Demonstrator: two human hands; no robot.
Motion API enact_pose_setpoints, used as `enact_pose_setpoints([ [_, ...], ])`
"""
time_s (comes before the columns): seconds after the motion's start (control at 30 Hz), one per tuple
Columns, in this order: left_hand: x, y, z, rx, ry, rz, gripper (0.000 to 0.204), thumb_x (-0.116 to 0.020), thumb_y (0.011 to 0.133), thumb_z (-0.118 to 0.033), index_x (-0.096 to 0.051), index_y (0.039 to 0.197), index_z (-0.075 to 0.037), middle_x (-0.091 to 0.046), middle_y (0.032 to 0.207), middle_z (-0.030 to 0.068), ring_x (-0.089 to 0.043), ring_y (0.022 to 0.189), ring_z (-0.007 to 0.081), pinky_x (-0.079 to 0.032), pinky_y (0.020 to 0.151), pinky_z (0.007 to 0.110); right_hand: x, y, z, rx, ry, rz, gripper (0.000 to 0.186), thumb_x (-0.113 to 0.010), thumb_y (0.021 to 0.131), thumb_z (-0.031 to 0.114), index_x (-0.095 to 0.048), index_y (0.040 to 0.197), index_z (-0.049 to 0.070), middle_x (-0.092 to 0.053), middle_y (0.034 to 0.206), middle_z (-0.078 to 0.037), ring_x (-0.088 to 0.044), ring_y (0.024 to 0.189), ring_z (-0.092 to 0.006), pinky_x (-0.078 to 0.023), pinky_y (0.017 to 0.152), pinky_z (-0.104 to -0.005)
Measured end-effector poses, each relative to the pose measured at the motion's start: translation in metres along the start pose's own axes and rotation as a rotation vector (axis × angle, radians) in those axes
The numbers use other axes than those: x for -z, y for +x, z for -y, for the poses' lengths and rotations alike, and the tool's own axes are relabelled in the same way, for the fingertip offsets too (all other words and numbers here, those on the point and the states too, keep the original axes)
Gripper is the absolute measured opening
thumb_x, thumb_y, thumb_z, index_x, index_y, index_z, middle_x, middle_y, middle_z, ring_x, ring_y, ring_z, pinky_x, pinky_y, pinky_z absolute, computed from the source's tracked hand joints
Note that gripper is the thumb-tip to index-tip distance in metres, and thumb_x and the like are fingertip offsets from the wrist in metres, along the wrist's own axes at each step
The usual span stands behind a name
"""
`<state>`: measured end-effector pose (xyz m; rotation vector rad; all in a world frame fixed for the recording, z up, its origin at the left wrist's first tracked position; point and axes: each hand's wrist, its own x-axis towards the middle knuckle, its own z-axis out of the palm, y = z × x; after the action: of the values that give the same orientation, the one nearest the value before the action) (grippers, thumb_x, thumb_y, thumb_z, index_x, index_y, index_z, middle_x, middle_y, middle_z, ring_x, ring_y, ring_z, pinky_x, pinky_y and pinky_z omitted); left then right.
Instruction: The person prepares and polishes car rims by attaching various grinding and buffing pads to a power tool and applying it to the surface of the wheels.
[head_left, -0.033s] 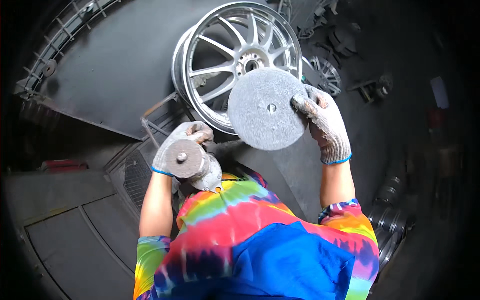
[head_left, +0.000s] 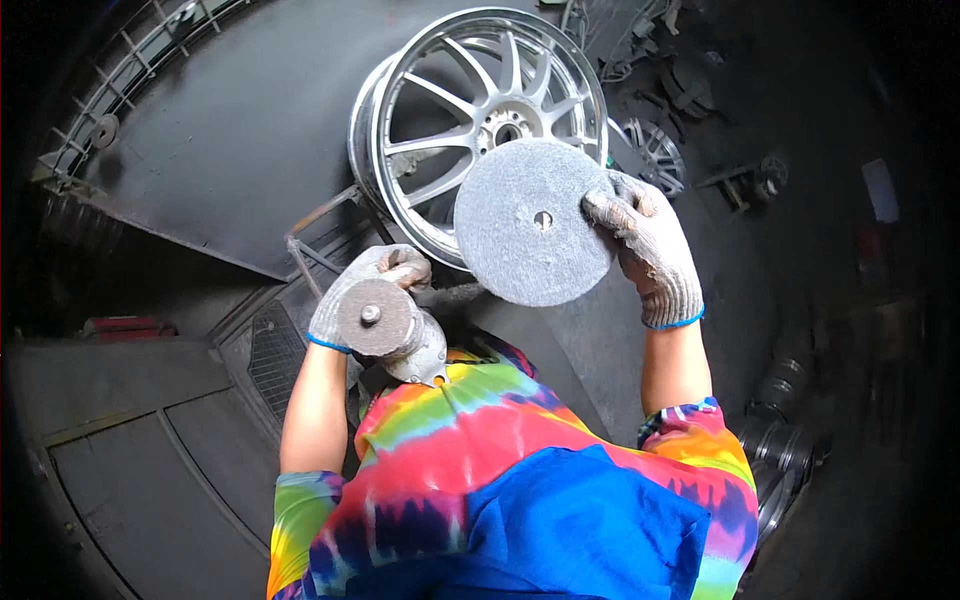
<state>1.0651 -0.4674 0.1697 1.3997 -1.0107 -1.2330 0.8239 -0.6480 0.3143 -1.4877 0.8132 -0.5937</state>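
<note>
Grey and round, the pad (head_left: 520, 245) shows before the silver wheel (head_left: 505, 110), edge pinched in the right hand (head_left: 652, 235), while the left hand (head_left: 362, 272) curls behind a spindled tool (head_left: 378, 330), hold unclear

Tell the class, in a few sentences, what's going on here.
The person's gloved right hand holds up a big grey disc by its right edge, thumb on its face, with the hole at its middle showing. The gloved left hand is curled beside a tool that hides part of its grip. The tool bears a small brown pad with a stub at its middle. The disc is off the tool and partly covers a silver wheel from view.
</note>
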Motion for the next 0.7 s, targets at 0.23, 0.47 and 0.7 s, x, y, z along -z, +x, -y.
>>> enact_pose_setpoints([
  [0.23, 0.015, -0.004, 0.029, -0.071, 0.010, 0.012, 0.015, -0.061, 0.086, -0.016, -0.065, 0.087, -0.001, -0.064, 0.079, 0.0030, -0.057, 0.074, 0.0105, -0.047, 0.069, 0.026, -0.046, -0.014, 0.061, 0.380, -0.313, -0.042, 0.028, -0.070, 0.079, 0.012, -0.065, 0.104, -0.001, -0.065, 0.089, -0.002, -0.057, 0.081, -0.0092, -0.047, 0.075, -0.0263],
  [0.47, 0.014, 0.002, 0.019, -0.020, -0.304, -0.060, 0.025, -0.059, 0.086, -0.021, -0.066, 0.100, -0.001, -0.067, 0.093, 0.0027, -0.061, 0.083, 0.0128, -0.050, 0.078, 0.029, -0.089, -0.019, 0.060, 1.485, -0.816, 0.396, 0.037, -0.070, 0.061, 0.016, -0.068, 0.097, 0.007, -0.065, 0.100, -0.013, -0.063, 0.088, -0.0293, -0.053, 0.074, -0.0407],
  [0.7, 0.013, -0.006, 0.019, -0.045, -0.331, -0.087, 0.025, -0.059, 0.087, -0.021, -0.065, 0.101, -0.001, -0.067, 0.093, 0.0030, -0.061, 0.084, 0.0130, -0.050, 0.079, 0.029, -0.103, -0.027, 0.032, 1.433, -0.811, 0.590, 0.035, -0.071, 0.063, 0.021, -0.067, 0.097, 0.014, -0.065, 0.098, -0.009, -0.062, 0.085, -0.0278, -0.054, 0.068, -0.0403],
])
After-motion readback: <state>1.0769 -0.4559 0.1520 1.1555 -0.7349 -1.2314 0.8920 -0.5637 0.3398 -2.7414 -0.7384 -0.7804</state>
